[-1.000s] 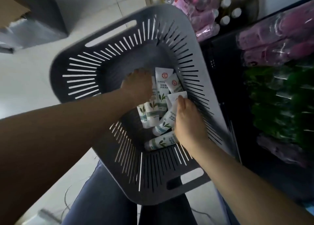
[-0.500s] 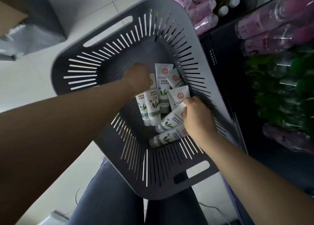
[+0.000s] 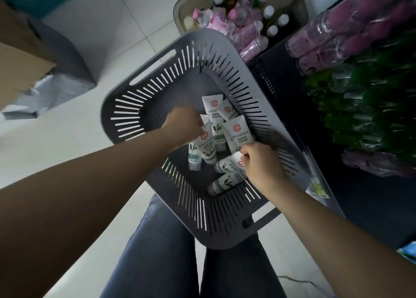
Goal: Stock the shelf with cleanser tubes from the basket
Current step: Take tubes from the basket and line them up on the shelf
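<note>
Both hands down inside the grey slotted basket (image 3: 157, 95), which sits over the person's knees beside the dark shelf (image 3: 292, 108): left hand (image 3: 183, 126) curled over the top ends of two white cleanser tubes (image 3: 202, 150) standing near the middle, right hand (image 3: 262, 162) closed around the upper end of a tube lying at the basket's near-right corner, though how firm either grip is I cannot tell. About seven tubes left in a loose heap. Best, I'd judge, to gather them caps-aligned and lift straight up clear of the rim, since tubes pinched by one end look likely to swing or slip.
</note>
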Available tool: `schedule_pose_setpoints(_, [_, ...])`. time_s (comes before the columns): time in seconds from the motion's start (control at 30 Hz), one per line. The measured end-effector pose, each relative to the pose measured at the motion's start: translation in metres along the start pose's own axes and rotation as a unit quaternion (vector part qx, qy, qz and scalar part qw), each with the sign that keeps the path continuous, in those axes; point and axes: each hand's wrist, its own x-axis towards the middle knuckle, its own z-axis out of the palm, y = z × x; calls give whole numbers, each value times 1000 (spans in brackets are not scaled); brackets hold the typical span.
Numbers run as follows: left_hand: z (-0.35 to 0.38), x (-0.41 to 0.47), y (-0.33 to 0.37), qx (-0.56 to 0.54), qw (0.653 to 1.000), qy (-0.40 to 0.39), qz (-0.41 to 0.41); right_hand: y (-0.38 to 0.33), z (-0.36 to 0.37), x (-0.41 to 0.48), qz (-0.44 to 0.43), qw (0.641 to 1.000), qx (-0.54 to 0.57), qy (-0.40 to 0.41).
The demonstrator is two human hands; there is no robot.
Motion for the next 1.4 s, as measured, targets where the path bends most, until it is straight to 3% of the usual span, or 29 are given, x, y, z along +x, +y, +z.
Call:
schedule_pose_setpoints(0.37, [-7, -66, 19, 86, 986, 49, 135, -6, -5, -63, 44, 996, 45, 62])
schedule_pose_setpoints(0.93, [2, -211, 93, 229, 931, 148, 242, 27, -52, -204, -53, 974, 66, 208])
schedule_pose_setpoints(1.4, [28, -376, 214, 326, 828, 201, 410, 107, -88, -376, -10, 931, 128, 341])
